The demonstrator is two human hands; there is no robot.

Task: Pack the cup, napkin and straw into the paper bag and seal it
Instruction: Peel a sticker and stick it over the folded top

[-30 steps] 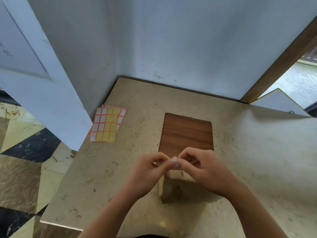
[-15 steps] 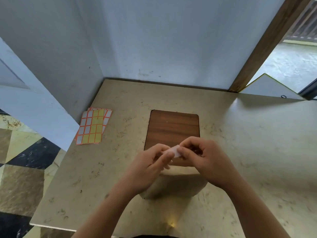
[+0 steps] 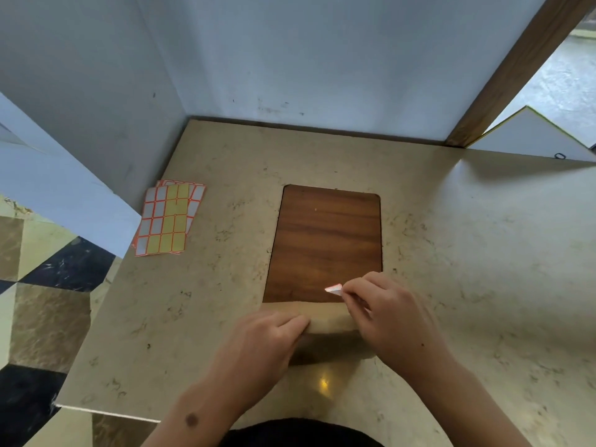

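We found the paper bag [image 3: 325, 317] lying on the marble-patterned table [image 3: 467, 269] directly in front of the person, its far edge overlapping the near end of a dark wooden board [image 3: 329, 240] set into or laid on the tabletop — we could not tell which. The bag's top appeared folded over; the cup, napkin and straw were not visible to us.

The left hand [image 3: 261, 346] rested on the bag's left portion, fingers bent at the knuckles and bearing down on the folded flap, the fingertips at the fold line. We could not tell whether the thumb was tucked beneath the paper.

The right hand [image 3: 390, 321] stood over the bag's right end, just beside the left, with bare paper showing between the two. Its thumb and forefinger pinched a small white sticker [image 3: 334, 289] with a red border, raised slightly above the board just beyond the bag's far edge — not touching the bag, as far as we could judge. The remaining fingers were curled in.

Well apart to the left, near the table's edge by the wall [image 3: 290, 59], lay a small stack of label sheets [image 3: 167, 217], with orange-bordered white and yellow cells.
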